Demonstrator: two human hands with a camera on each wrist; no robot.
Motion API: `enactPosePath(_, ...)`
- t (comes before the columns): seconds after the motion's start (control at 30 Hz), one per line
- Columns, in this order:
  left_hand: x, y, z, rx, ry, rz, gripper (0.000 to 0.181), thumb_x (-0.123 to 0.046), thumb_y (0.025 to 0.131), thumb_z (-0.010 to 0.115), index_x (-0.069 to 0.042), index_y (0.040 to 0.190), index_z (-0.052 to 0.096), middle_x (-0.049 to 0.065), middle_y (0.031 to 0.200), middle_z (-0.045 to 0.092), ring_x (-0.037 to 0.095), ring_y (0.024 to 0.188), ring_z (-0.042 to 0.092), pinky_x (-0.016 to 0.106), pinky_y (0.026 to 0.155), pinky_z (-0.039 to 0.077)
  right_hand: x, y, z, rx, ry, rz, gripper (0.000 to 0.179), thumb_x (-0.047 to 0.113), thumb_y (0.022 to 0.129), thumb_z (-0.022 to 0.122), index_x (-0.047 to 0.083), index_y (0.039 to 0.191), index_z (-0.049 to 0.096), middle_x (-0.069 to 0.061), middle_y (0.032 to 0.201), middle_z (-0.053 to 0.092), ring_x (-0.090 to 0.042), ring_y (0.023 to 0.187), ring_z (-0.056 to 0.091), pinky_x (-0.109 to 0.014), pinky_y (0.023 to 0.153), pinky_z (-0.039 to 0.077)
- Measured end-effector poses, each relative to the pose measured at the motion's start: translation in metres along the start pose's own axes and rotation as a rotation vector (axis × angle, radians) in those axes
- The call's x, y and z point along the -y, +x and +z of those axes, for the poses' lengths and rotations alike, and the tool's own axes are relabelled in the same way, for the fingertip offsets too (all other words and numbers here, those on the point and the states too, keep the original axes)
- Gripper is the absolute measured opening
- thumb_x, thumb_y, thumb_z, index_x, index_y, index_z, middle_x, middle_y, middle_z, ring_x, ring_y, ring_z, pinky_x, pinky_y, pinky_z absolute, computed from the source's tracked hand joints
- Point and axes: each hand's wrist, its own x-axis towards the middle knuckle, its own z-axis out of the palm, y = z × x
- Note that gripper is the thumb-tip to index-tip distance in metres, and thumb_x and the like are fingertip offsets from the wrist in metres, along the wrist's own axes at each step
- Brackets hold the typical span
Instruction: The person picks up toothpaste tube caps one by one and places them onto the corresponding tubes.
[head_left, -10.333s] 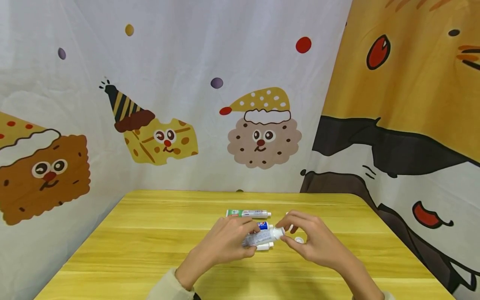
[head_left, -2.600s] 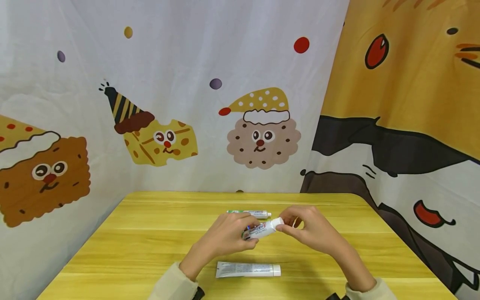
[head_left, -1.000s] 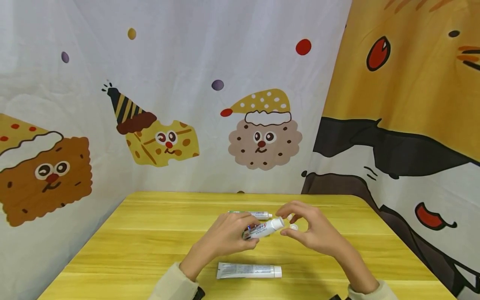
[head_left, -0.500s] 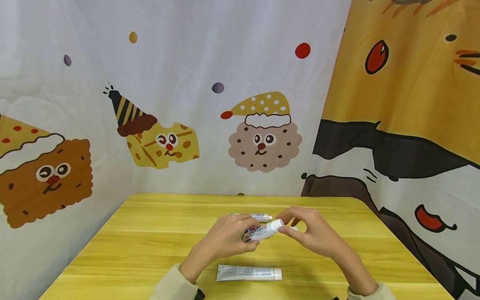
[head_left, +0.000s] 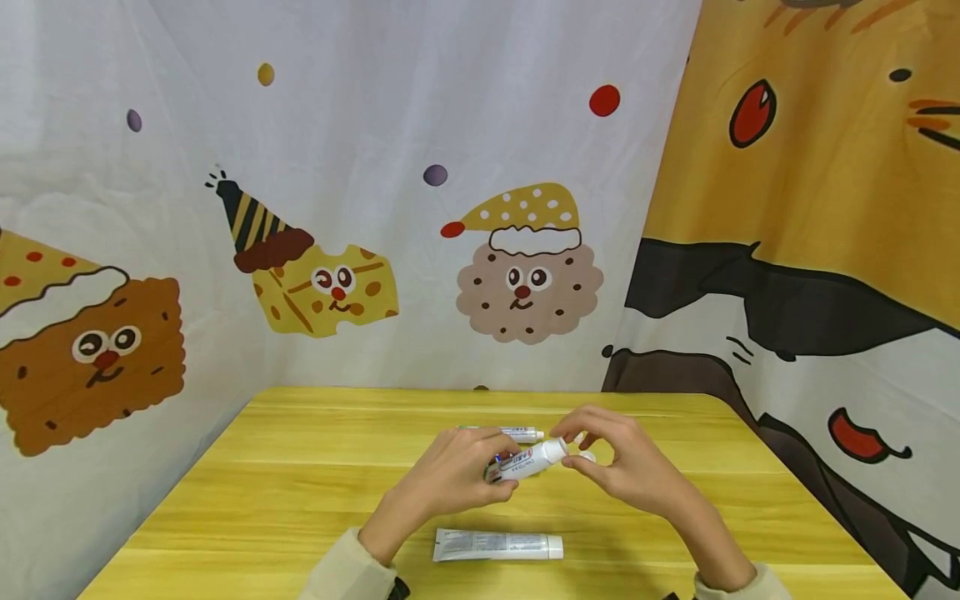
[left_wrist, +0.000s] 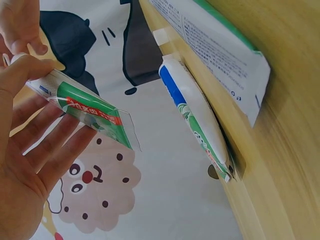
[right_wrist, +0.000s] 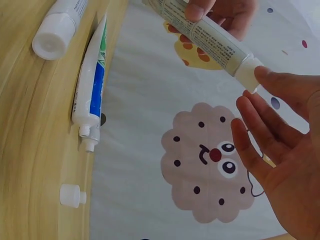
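Note:
My left hand (head_left: 457, 468) holds a toothpaste tube (head_left: 527, 462) above the table, thumb on one side and fingers behind. Green with a red band shows on the tube's flat end in the left wrist view. Its white cap (right_wrist: 246, 74) points toward my right hand (head_left: 626, 454). In the right wrist view the right thumb (right_wrist: 280, 82) lies at the cap's edge, while the other fingers spread loosely below it. Nearer me on the table lies another capped toothpaste tube (head_left: 495, 546), printed side up.
Behind the hands lie toothpaste tubes (right_wrist: 91, 95) with bare nozzles, one mostly hidden behind the other. Loose white caps (right_wrist: 70, 195) stand on the wooden table (head_left: 300, 483) near the right hand. A cartoon-printed curtain (head_left: 360, 100) hangs beyond the table's far edge.
Over the last seconds a capped tube came to lie in front and another tube is in the left hand. The right fingers pinched the cap half a second ago and have since loosened.

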Motion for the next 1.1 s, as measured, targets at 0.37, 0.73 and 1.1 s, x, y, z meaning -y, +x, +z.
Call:
enactPosePath(0.37, 0.0014, 0.0011, -0.0012, -0.004, 0.004, 0.001, 0.026, -0.035, 0.088, 0.079, -0.023, 0.111, 0.074, -0.009, 0.1, 0.074, -0.004, 0.063, 0.048, 0.011, 0.052, 0.035, 0.0007, 0.003, 0.0001, -0.004, -0.006, -0.01, 0.019, 0.013, 0.092, 0.078, 0.023, 0.107, 0.073, 0.009, 0.1, 0.074, -0.003, 0.083, 0.066, -0.027, 0.071, 0.059)
enactPosePath(0.73, 0.0016, -0.001, -0.0007, 0.005, 0.022, 0.003, 0.029, -0.036, 0.088, 0.078, -0.023, 0.113, 0.074, -0.009, 0.103, 0.075, -0.005, 0.065, 0.049, 0.01, 0.053, 0.035, 0.0017, 0.0003, 0.0011, -0.02, -0.003, 0.032, 0.027, 0.014, 0.09, 0.081, 0.026, 0.113, 0.072, 0.008, 0.112, 0.073, -0.007, 0.095, 0.068, -0.026, 0.075, 0.059)
enactPosePath(1.1, 0.0008, -0.001, -0.0007, 0.0, 0.023, 0.013, 0.028, -0.036, 0.088, 0.078, -0.022, 0.112, 0.074, -0.009, 0.102, 0.075, -0.005, 0.063, 0.047, 0.01, 0.052, 0.034, 0.0042, 0.0009, 0.0001, -0.02, 0.017, -0.068, 0.039, -0.003, 0.083, 0.082, 0.021, 0.113, 0.074, 0.002, 0.112, 0.073, -0.014, 0.099, 0.067, -0.026, 0.076, 0.059)
